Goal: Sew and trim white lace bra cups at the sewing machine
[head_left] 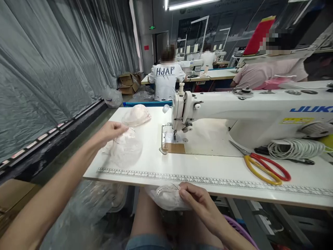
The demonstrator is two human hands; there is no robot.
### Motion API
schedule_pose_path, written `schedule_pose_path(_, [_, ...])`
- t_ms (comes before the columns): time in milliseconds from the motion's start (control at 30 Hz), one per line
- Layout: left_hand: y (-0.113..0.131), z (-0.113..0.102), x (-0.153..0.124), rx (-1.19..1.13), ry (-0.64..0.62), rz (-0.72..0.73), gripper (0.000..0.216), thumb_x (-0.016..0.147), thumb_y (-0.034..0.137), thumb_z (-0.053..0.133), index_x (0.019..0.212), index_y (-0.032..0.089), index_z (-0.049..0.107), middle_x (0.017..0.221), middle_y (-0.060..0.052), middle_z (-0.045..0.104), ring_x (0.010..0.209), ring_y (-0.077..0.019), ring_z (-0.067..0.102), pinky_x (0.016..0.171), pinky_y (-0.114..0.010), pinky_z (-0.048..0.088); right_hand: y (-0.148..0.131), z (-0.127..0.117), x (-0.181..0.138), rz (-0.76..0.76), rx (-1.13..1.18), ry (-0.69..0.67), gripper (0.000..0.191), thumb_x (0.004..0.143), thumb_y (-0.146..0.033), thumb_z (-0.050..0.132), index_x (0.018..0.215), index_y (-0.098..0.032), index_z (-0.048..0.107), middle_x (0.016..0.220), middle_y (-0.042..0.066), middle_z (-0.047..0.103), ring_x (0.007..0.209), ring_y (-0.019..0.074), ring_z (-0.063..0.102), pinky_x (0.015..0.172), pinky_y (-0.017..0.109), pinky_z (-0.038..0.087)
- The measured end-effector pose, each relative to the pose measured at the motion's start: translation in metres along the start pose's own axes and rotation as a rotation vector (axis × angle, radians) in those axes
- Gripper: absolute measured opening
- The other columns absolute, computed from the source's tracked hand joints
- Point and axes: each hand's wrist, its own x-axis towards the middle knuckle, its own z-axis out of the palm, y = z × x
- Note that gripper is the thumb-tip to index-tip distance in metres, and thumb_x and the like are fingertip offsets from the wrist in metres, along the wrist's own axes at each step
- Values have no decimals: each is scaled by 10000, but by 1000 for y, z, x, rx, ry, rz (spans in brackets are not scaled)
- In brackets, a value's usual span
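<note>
White lace-edged cup [166, 196] in right hand [200, 205]

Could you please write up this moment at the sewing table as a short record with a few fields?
Setting: white sewing table with a printed ruler along its front edge
Left hand: fingers pinching the top of a pale lace cup piece lying on the table
Right hand: gripping a white lace-edged piece just below the table edge
Further stack: more cup pieces behind the left hand
Machine: white sewing machine, nothing under its needle
Tools: red and yellow scissors, coiled white cord
Others: people seated at tables behind
</note>
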Motion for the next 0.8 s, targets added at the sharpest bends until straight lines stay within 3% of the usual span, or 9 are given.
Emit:
schedule_pose_path(67, [6,8,4,314,124,72,220,744,328,592,663,126,629,682,-64,599,709,-226,560,627,-297,397,-4,-4,0,-28,-88,-35,293,887,-384,495,735,-157,602,697,22,551,664,141,492,610,247,371])
schedule_pose_path(133, [17,30,-17,365,193,141,233,749,263,594,932,133,654,1040,-119,604,1034,-296,501,831,-380,382,-8,-6,1,-53,-148,-74,268,872,-354,527,726,-157,636,700,31,584,664,144,519,620,246,384])
schedule_pose_path(200, [30,59,-56,236,30,317,355,789,288,571,1123,169,597,1189,-107,556,1140,-280,445,936,-404,337,-12,-7,1,-48,-176,-94,233,852,-328,563,720,-163,660,686,30,607,648,140,537,607,236,390])
schedule_pose_path(233, [36,74,-77,107,-170,351,407,793,346,585,1175,207,569,1203,-81,558,1136,-259,455,946,-385,339,-14,-7,1,-42,-180,-94,213,842,-321,580,724,-167,668,679,27,615,639,137,541,595,229,390])
schedule_pose_path(300, [42,103,-116,-169,-553,267,439,754,422,636,1152,243,590,1100,-43,611,1021,-223,528,873,-323,394,-16,-7,-1,-35,-173,-83,193,826,-322,602,725,-173,670,668,20,621,626,131,537,575,219,386])
schedule_pose_path(333, [42,115,-130,-307,-638,183,452,715,431,674,1115,230,613,980,-30,636,924,-197,556,812,-287,413,-17,-6,-3,-31,-169,-75,197,824,-327,604,717,-173,665,653,15,615,610,126,525,560,214,379])
schedule_pose_path(533, [20,158,-156,-652,-664,-157,313,651,395,729,770,113,662,559,36,446,532,-74,382,523,-205,296,-11,-8,-20,55,-177,-38,268,840,-378,562,686,-160,587,605,-8,531,560,106,446,512,210,333])
schedule_pose_path(633, [14,163,-158,-716,-643,-176,265,642,336,737,645,97,621,583,29,441,545,-68,375,520,-203,284,-4,-11,-27,111,-140,-17,301,854,-415,526,691,-163,551,600,-16,491,555,104,417,505,213,316])
schedule_pose_path(800, [11,169,-165,-774,-681,-193,237,651,310,729,697,98,635,649,7,502,590,-78,415,551,-199,316,6,-14,-34,170,-10,13,317,872,-440,497,701,-173,504,622,-7,518,557,107,430,515,221,338])
